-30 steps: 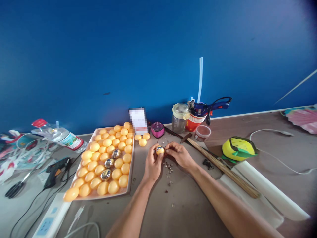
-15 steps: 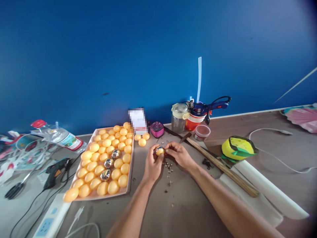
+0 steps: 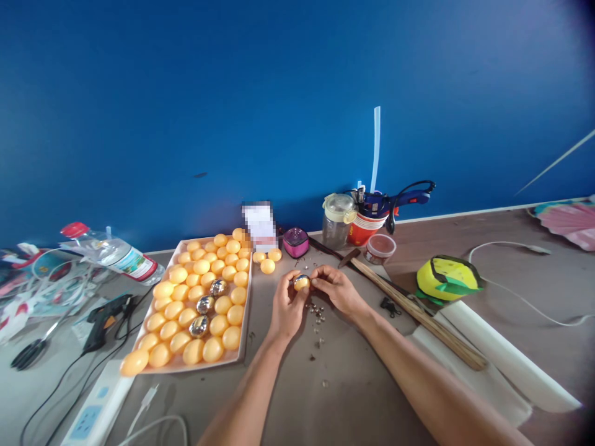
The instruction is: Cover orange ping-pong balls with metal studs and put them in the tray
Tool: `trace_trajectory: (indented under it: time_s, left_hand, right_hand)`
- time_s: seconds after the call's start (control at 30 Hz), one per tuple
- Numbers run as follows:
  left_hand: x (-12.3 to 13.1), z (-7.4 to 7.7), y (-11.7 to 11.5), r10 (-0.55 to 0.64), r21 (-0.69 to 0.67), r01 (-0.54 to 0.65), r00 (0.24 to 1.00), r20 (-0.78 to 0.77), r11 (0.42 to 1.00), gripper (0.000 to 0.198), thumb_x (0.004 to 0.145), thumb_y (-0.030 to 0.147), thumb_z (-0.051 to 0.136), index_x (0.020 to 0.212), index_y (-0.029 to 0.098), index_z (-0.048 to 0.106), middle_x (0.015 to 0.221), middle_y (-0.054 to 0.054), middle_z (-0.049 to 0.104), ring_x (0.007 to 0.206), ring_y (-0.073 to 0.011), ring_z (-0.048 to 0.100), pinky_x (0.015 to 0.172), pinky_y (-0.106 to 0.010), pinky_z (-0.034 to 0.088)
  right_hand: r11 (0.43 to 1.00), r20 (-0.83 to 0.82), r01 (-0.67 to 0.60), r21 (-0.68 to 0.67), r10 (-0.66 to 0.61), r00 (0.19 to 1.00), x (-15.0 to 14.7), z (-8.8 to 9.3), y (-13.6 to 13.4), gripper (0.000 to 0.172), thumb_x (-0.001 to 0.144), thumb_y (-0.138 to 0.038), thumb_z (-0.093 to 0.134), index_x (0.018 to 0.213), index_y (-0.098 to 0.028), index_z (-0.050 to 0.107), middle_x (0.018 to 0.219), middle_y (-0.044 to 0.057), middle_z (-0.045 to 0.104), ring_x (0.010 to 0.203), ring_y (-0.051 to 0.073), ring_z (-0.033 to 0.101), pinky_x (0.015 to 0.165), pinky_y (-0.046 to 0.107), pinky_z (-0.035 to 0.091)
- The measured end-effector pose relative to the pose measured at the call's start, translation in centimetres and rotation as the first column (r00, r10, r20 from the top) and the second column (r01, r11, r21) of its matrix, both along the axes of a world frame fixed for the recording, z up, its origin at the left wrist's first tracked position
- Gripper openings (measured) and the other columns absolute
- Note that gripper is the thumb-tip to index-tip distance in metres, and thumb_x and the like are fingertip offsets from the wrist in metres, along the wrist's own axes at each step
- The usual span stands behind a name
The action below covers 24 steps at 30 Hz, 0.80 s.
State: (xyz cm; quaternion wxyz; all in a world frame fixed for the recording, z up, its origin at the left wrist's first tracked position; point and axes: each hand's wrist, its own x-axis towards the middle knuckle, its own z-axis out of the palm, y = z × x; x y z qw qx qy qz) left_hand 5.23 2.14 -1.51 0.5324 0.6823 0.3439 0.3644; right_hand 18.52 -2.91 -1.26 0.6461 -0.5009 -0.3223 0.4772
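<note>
My left hand (image 3: 289, 305) is closed around an orange ping-pong ball (image 3: 301, 284), partly covered with shiny silver pieces on its upper side. The fingers of my right hand (image 3: 337, 288) are pinched together at the ball's right edge; whatever lies between their tips is too small to make out. Below the ball, several small shiny bits (image 3: 318, 313) are scattered on the grey table. To the left stands a shallow white tray (image 3: 246, 322) full of orange ping-pong balls (image 3: 212, 349), among them three silver-covered balls (image 3: 199, 326).
Behind my hands are a purple container (image 3: 296, 242), a lidded clear jar (image 3: 339, 220) and red cups (image 3: 365, 229) with tools. A hammer (image 3: 413, 310) and white rolls (image 3: 515, 359) lie right. Leftward are a bottle (image 3: 125, 257), glue gun (image 3: 100, 322) and power strip (image 3: 95, 409).
Both hands stay almost in place at the ball. The ball seems turned slightly in my left fingers; the whole view has shifted a little.
</note>
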Motion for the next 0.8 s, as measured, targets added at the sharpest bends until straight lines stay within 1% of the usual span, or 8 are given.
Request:
trace_trajectory:
  time_s: [0.1,0.2,0.33,0.5,0.63,0.7,0.8]
  left_hand:
    - [0.04,-0.01,-0.02,0.033,0.013,-0.034,0.999,0.017,0.999,0.040,0.075,0.041,0.062,0.107,0.017,0.055,0.103,-0.009,0.061,0.093,-0.0206,0.058,0.082,-0.033,0.047]
    - [0.08,0.07,-0.08,0.052,-0.020,-0.051,0.998,0.033,0.998,0.042,0.072,0.042,0.065,0.105,0.018,0.057,0.101,-0.009,0.062,0.092,-0.0208,0.059,0.081,-0.032,0.048]
    - [0.07,0.29,-0.18,0.043,-0.050,-0.042,0.999,0.030,0.998,0.041,0.072,0.041,0.065,0.106,0.018,0.057,0.100,-0.008,0.063,0.091,-0.0207,0.060,0.080,-0.032,0.047]
    - [0.03,0.44,-0.20,0.001,-0.030,0.000,1.000,0.018,1.000,0.038,0.076,0.038,0.061,0.108,0.017,0.053,0.103,-0.008,0.061,0.091,-0.0190,0.059,0.081,-0.030,0.047]
    - [0.08,0.46,-0.15,-0.020,-0.039,0.022,0.999,0.050,0.999,0.039,0.076,0.039,0.061,0.108,0.017,0.052,0.101,-0.007,0.061,0.088,-0.0175,0.059,0.078,-0.029,0.048]
    - [0.11,0.45,-0.13,-0.023,-0.048,0.027,0.998,0.066,0.998,0.039,0.076,0.039,0.061,0.108,0.018,0.052,0.101,-0.007,0.061,0.087,-0.0175,0.060,0.078,-0.029,0.048]
    - [0.11,0.45,-0.09,-0.015,-0.050,0.019,0.997,0.070,0.999,0.040,0.076,0.040,0.061,0.109,0.018,0.052,0.104,-0.008,0.061,0.092,-0.0189,0.060,0.082,-0.031,0.048]
  right_hand:
    - [1.000,0.034,0.004,-0.003,-0.004,0.999,0.05,-0.01,0.04,0.018,0.065,-0.035,0.066,0.069,-0.019,0.058,0.061,-0.003,0.054,0.058,0.011,0.046,0.056,0.023,0.038]
    - [1.000,0.028,0.008,-0.009,-0.008,1.000,0.05,0.03,0.06,0.019,0.065,-0.036,0.066,0.069,-0.019,0.057,0.061,-0.003,0.054,0.058,0.011,0.046,0.057,0.024,0.037]
    - [1.000,-0.002,0.002,-0.013,-0.002,1.000,-0.01,0.17,0.02,0.020,0.064,-0.036,0.067,0.069,-0.020,0.057,0.060,-0.003,0.054,0.057,0.011,0.046,0.057,0.024,0.037]
    - [1.000,-0.010,-0.013,-0.002,0.013,1.000,0.12,-0.09,0.01,0.018,0.066,-0.034,0.067,0.070,-0.019,0.057,0.061,-0.003,0.055,0.057,0.011,0.047,0.057,0.024,0.036]
    - [1.000,-0.048,-0.022,-0.004,0.021,0.999,0.22,-0.36,-0.03,0.018,0.067,-0.033,0.068,0.072,-0.019,0.058,0.062,-0.003,0.056,0.059,0.011,0.048,0.058,0.024,0.037]
    - [1.000,-0.070,-0.018,-0.002,0.018,0.997,0.18,-0.32,-0.06,0.018,0.066,-0.033,0.068,0.072,-0.019,0.058,0.063,-0.003,0.056,0.059,0.011,0.049,0.059,0.024,0.037]
    - [1.000,-0.105,-0.006,0.004,0.006,0.994,0.09,-0.11,-0.07,0.020,0.066,-0.034,0.069,0.070,-0.019,0.057,0.063,-0.003,0.056,0.059,0.011,0.049,0.060,0.025,0.038]
